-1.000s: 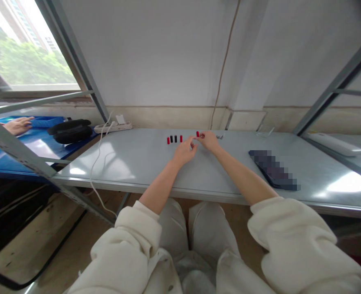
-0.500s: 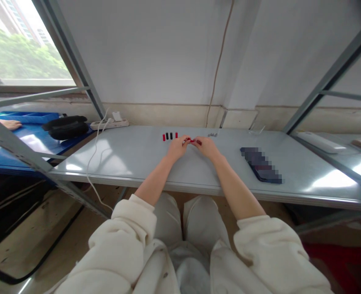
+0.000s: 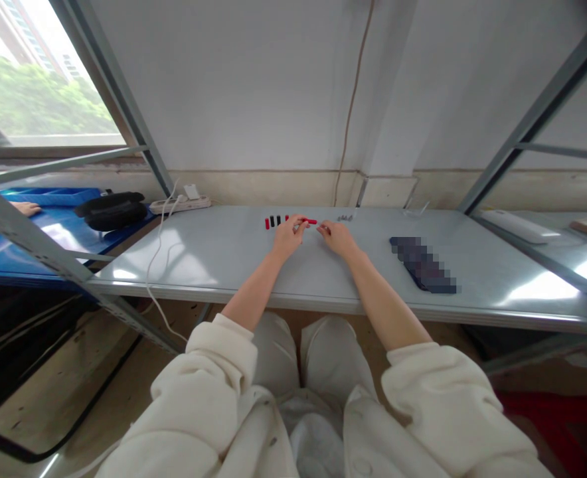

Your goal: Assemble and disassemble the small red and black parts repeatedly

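Note:
My left hand (image 3: 289, 236) pinches a slim red stick-like piece (image 3: 311, 221), which points right across the gap between my hands. Just right of its tip, my right hand (image 3: 337, 237) has its fingers closed in a pinch; whatever lies between them is too small to make out. Beside my left hand stands a short row of small cylinders: a red cylinder (image 3: 267, 224) at the left end, two black cylinders (image 3: 278, 220), and another red one partly behind my fingers. Several small grey bits (image 3: 344, 218) lie beyond my right hand.
A dark, pixelated flat object (image 3: 423, 265) lies right on the grey table (image 3: 224, 265). At left are a power strip (image 3: 186, 202) with a white cable, a black case (image 3: 111, 212), a blue tray (image 3: 54, 196) and another person's hand (image 3: 27, 209). Metal posts flank the table.
My hands were together over the red piece; now they are slightly apart. The red piece stays in my left hand and shows more of its length, and my right fingers have come off it.

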`<state>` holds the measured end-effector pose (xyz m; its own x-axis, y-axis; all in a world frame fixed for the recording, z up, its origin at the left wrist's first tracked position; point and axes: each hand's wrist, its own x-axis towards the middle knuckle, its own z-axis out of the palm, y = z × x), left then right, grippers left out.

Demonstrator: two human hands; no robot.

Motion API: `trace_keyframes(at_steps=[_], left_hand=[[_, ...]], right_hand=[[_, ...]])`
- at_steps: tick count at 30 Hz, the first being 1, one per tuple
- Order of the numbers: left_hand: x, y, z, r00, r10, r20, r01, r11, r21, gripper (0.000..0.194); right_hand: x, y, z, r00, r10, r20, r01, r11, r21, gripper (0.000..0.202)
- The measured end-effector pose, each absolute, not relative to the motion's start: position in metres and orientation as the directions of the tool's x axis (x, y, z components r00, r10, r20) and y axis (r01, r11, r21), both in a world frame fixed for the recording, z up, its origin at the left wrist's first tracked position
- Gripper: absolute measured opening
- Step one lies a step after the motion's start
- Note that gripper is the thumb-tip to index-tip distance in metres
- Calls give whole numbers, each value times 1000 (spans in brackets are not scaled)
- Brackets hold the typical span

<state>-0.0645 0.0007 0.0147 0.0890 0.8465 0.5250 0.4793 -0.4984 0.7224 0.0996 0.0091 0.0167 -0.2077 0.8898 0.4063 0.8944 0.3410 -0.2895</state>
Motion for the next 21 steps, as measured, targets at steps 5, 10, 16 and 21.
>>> trace_keyframes(at_steps=[5,10,16,21], left_hand=[[-65,1,14,103,838,536,466,-517,718,23],[-64,0,15,117,835,537,463,-525,714,23],[-63,-2,15,157,845,512,527,-510,680,23],[-64,0,14,185,855,484,571,-494,656,21]], right_hand=[[101,9,16,-232,870,435,877,380,-294,26],[99,9,16,-237,865,443,873,390,-294,27],[95,7,16,-252,854,455,859,414,-301,27],[91,6,12,-257,847,465,838,435,-330,34]])
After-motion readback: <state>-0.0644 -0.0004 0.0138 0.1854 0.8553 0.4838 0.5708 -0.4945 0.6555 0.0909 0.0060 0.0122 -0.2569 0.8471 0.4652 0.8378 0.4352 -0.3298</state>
